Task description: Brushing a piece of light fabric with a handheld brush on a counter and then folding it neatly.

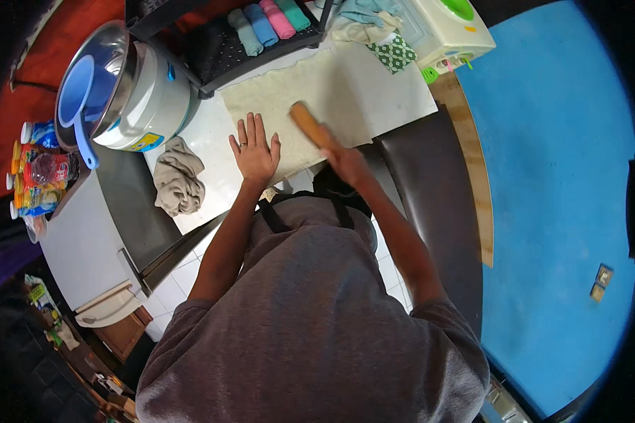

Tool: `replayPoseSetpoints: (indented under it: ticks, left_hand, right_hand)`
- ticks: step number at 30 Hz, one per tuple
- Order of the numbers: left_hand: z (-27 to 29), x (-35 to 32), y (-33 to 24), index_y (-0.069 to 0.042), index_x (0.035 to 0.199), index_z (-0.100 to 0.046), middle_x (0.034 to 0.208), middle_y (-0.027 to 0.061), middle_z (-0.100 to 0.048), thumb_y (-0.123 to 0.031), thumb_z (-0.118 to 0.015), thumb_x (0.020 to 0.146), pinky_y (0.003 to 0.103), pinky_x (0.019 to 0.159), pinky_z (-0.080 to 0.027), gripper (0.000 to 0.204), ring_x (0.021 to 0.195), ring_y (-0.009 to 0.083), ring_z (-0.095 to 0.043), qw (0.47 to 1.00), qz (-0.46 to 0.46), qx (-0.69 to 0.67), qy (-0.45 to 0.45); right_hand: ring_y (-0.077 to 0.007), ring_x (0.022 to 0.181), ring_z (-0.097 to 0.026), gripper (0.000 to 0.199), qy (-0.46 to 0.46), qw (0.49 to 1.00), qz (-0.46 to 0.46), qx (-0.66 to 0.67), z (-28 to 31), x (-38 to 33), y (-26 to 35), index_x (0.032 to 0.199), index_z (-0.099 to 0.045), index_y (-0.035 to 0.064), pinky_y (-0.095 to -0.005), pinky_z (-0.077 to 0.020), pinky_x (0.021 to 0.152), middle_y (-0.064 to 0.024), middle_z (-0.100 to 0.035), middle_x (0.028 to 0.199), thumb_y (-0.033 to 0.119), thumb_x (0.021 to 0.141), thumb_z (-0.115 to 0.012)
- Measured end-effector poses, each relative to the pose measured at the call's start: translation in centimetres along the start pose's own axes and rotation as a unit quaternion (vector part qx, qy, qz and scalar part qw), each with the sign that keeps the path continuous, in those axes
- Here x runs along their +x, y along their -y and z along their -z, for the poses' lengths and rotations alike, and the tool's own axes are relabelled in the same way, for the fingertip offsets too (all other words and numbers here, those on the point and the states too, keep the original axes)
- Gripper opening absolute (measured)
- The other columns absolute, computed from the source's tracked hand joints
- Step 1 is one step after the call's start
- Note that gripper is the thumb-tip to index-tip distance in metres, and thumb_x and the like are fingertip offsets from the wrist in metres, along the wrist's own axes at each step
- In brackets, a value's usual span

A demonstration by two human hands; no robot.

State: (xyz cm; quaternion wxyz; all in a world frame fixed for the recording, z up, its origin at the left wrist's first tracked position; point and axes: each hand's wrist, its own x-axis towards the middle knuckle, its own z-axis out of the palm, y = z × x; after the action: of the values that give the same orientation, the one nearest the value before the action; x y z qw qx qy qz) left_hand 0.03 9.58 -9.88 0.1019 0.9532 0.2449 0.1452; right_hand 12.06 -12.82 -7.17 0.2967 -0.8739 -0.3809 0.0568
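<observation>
A beige cloth [310, 92] lies spread on the white table. My left hand [257, 154] rests on its near left part, palm down, with the fingers stretched out and a ring on one of them. In my right hand [344, 163] is a long, rounded, orange-brown tool [306, 123] that looks like wood. It points up and left over the cloth; motion blurs the hand, and I cannot tell whether the tool touches the cloth. Left of my left hand, a crumpled grey-beige cloth [179, 176] sits on the table [215, 190].
A black rack [215, 67] holding several rolled cloths [262, 27] stands at the back. To the left are a metal basin [109, 53] with a blue dipper [76, 92], and several bottles [49, 169]. A dark padded seat [437, 204] curves along the right, before a blue wall [550, 176].
</observation>
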Motion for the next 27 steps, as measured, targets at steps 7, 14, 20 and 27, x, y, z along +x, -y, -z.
replayPoseSetpoints:
  ticks: [7, 14, 20, 27]
  left_hand:
    - [0.5, 0.7, -0.4, -0.006, 0.151, -0.034, 0.159, 0.0127, -0.03, -0.043, -0.048, 0.095, 0.062, 0.113, -0.019, 0.069, 0.146, 0.0363, -0.024, 1.0, 0.015, -0.009, 0.011]
    - [-0.5, 6.7, 3.0, -0.013, 0.15, -0.038, 0.159, 0.0149, -0.028, -0.047, -0.047, 0.096, 0.062, 0.111, -0.023, 0.065, 0.146, 0.0375, -0.024, 1.0, -0.01, 0.004, -0.011]
    - [-1.5, 7.1, 2.2, -0.016, 0.154, -0.032, 0.161, 0.0139, -0.026, -0.05, -0.043, 0.097, 0.061, 0.116, -0.015, 0.068, 0.147, 0.0393, -0.023, 0.999, 0.035, 0.032, 0.001]
    - [-0.8, 7.2, 1.8, -0.016, 0.155, -0.03, 0.161, 0.014, -0.025, -0.051, -0.041, 0.096, 0.06, 0.117, -0.013, 0.069, 0.148, 0.0393, -0.022, 0.998, 0.049, 0.045, 0.019]
  right_hand:
    - [-0.0478, 0.067, -0.064, 0.057, -0.208, 0.95, -0.234, -0.012, 3.4, 1.1, -4.6, 0.151, -0.034, 0.0174, -0.0553, -0.0502, 0.058, -0.0266, -0.066, 0.077, 0.041, 0.102, -0.046]
    - [-0.0441, 0.07, -0.067, 0.059, 0.111, 0.993, -0.017, 0.042, -1.7, 6.0, 6.3, 0.149, -0.038, 0.0304, -0.0525, -0.0526, 0.064, -0.0238, -0.067, 0.079, 0.042, 0.095, -0.059]
    - [-0.0434, 0.074, -0.067, 0.058, -0.094, 0.966, -0.233, 0.06, -0.4, 9.4, -4.6, 0.149, -0.038, 0.0216, -0.0513, -0.0524, 0.063, -0.0203, -0.069, 0.082, 0.043, 0.098, -0.054]
    - [-0.0427, 0.087, -0.068, 0.054, 0.137, 0.981, -0.1, 0.095, 1.3, 10.9, 1.0, 0.146, -0.046, 0.0289, -0.0484, -0.0545, 0.079, -0.0227, -0.069, 0.103, 0.034, 0.095, -0.062]
